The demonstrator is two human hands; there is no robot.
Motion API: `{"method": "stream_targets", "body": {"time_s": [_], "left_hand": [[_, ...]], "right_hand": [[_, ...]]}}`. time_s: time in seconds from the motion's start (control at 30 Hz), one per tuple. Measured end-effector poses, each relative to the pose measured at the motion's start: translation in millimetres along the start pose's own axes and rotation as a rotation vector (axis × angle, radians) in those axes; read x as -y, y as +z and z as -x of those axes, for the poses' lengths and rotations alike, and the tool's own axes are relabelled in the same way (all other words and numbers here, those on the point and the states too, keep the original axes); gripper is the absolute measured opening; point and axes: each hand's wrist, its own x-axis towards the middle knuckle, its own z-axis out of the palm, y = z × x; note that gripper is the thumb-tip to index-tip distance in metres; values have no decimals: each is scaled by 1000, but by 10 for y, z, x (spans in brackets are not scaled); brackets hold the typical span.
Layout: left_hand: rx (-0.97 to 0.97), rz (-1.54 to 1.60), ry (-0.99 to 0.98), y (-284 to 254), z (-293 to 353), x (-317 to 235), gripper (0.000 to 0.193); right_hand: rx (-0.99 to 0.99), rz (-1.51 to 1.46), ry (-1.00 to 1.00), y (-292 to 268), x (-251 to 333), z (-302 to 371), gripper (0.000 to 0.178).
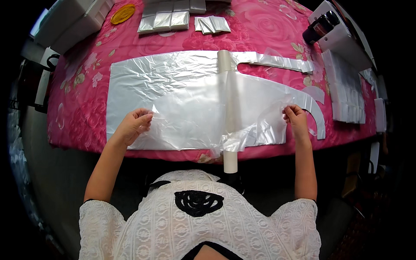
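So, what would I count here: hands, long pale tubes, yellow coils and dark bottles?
Hands, left hand and right hand: 2
Long pale tube: 1
Yellow coil: 1
Dark bottle: 1
Total: 5

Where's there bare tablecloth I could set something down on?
On the pink cloth, left of the silver sheet, and in the band between the sheet and the packets, running right toward the bottle. It's crowded along the right edge, with bottle, box and bags, and mid-table, under the sheet, tube, left hand and right hand.
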Motion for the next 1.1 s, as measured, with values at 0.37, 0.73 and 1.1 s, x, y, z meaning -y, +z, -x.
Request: {"method": "stream_targets", "body": {"time_s": [0.37,0.73,1.1], "left_hand": [[-133,-274,78,-561,-189,-88,25],[-540,-1335,591,-812,-278,-283,30],[87,-1135,1040,1583,-513,367,58]], "right_hand": [[-275,447,-254,303,342,744,17],[395,556,213,1249,81,1360,42],[401,655,192,1225,147,1352,40]]}}
